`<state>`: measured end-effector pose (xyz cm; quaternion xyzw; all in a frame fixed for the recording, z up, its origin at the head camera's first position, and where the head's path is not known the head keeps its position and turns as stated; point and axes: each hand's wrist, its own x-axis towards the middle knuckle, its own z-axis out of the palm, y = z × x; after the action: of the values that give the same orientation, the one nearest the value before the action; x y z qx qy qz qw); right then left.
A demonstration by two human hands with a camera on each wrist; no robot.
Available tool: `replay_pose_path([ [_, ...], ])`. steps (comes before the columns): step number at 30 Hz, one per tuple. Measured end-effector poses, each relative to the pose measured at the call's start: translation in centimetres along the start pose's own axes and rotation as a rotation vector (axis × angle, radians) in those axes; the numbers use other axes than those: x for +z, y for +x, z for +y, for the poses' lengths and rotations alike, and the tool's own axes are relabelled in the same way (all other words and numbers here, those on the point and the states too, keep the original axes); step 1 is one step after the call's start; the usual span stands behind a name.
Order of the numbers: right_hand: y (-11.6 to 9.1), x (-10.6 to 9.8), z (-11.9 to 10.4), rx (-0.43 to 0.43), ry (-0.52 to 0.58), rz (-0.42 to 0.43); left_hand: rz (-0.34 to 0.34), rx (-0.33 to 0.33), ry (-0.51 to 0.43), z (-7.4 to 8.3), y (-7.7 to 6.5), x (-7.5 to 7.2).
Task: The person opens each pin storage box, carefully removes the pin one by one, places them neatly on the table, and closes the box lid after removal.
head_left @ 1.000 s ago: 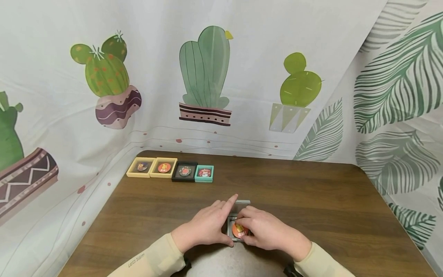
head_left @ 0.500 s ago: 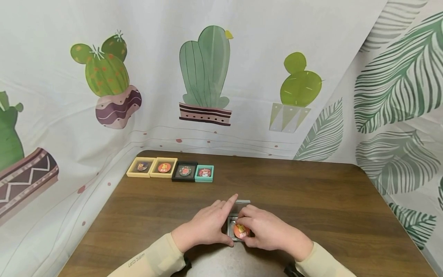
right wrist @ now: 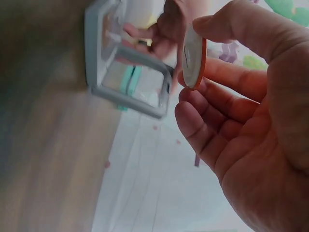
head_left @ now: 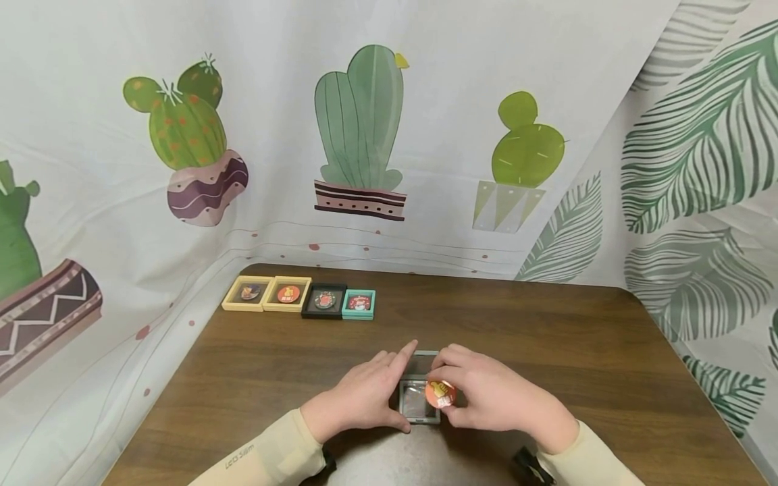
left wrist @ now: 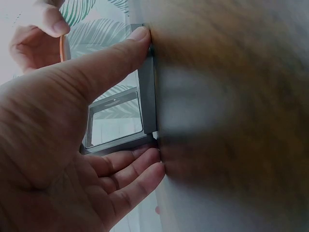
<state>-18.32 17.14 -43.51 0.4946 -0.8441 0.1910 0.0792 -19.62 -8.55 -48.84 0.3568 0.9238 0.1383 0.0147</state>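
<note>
A small grey display frame (head_left: 415,403) with clear film lies on the table, its lid (left wrist: 116,121) raised at the back. My left hand (head_left: 366,397) holds it from the left side, thumb at the near edge and fingers behind the lid. Between thumb and fingertips, my right hand (head_left: 489,395) pinches a round orange button badge (head_left: 440,393) with a yellow figure. It is tilted over the frame's right edge in the head view. The right wrist view shows the pale back of the badge (right wrist: 193,57), held apart from the grey frame (right wrist: 91,53).
Along the back left of the brown table (head_left: 547,337) stand two yellow frames (head_left: 265,309), a black frame (head_left: 324,316) and a teal frame (head_left: 358,317), each with a badge inside. A cactus-print cloth (head_left: 450,135) hangs behind the table.
My right hand has lifted the orange badge out of the grey frame and moved it to the right, tilting it. More of the frame's clear film now shows. The left hand stays put.
</note>
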Motion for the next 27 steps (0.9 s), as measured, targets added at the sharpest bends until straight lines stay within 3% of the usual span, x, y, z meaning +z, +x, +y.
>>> replay_pose_path([
  [9, -0.9, -1.5, 2.6, 0.109, -0.010, 0.041, 0.016, 0.006, 0.024, 0.0, 0.0, 0.1],
  [16, -1.9, -1.6, 5.4, 0.183, -0.030, 0.078, 0.007, 0.003, 0.022, 0.0, 0.0, 0.0],
  [27, -4.3, -1.4, 9.9, 0.366, -0.064, 0.078, -0.012, -0.014, 0.006, 0.1, 0.0, 0.0],
])
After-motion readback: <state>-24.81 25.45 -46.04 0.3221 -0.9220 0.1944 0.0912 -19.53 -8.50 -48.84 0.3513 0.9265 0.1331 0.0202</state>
